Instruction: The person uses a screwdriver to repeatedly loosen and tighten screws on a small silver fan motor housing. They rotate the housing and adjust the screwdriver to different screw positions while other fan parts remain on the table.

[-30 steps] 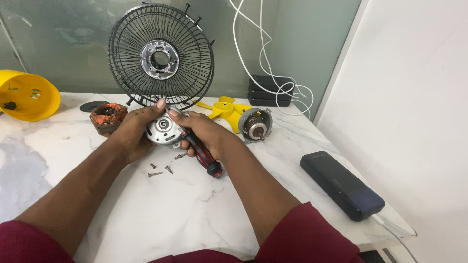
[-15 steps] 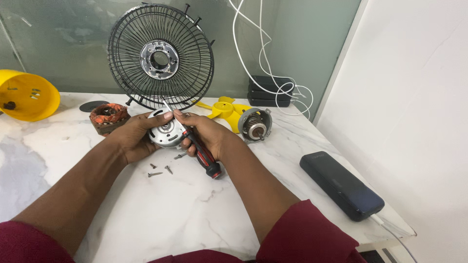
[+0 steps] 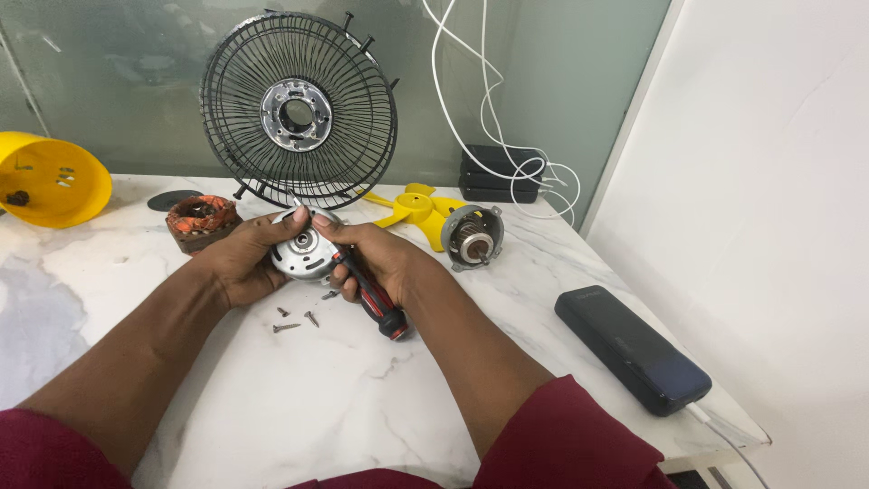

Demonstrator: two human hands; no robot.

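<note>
I'm seeing my left hand (image 3: 243,263) gripping the silver motor cover (image 3: 303,256), right hand (image 3: 376,258) clamping the screwdriver (image 3: 373,297), its tip hiding behind fingers.

The motor housing (image 3: 303,254) in the left hand (image 3: 243,263) is bright, smooth cast metal with a dull silver sheen. The screwdriver (image 3: 373,296) in the right hand (image 3: 380,258) has a glossy red and black plastic grip. The table (image 3: 272,407) is polished white marble with grey veins. The fan guard (image 3: 299,109) is black-coated wire around a shiny metal hub. The fan blade (image 3: 412,210) is yellow plastic; the power bank (image 3: 631,347) matt dark plastic
</note>
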